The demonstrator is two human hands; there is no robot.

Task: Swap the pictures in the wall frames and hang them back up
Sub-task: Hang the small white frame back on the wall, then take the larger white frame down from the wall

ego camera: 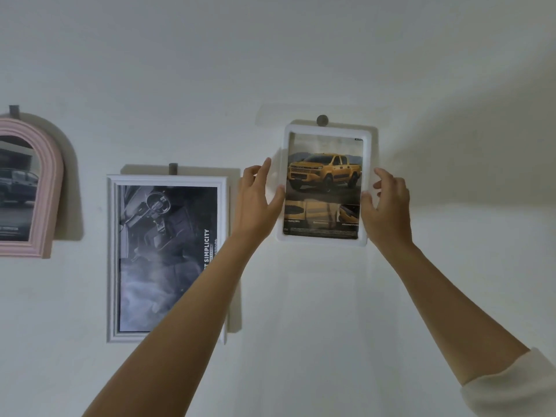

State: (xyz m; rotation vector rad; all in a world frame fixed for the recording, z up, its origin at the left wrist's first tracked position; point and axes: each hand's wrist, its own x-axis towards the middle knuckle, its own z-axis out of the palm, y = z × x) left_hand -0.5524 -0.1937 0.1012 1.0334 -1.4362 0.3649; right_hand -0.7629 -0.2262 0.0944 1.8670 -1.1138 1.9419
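Note:
A small white frame (326, 128) with a yellow pickup picture (325, 176) hangs on the wall from a round grey hook (322, 119). My left hand (255, 200) is at its left side, fingers straight and pointing up, thumb touching the left rim. My right hand (388, 206) is at its right side with the thumb against the right rim and the fingers loosely curled off the frame. A larger white frame (112, 260) with a grey car-interior picture (162, 251) hangs to the lower left.
A pink arched frame (49, 188) holding a dark truck picture (18, 188) hangs at the far left on a grey hook (14, 110). Another grey hook (173, 169) carries the larger white frame. The rest of the view is plain white wall.

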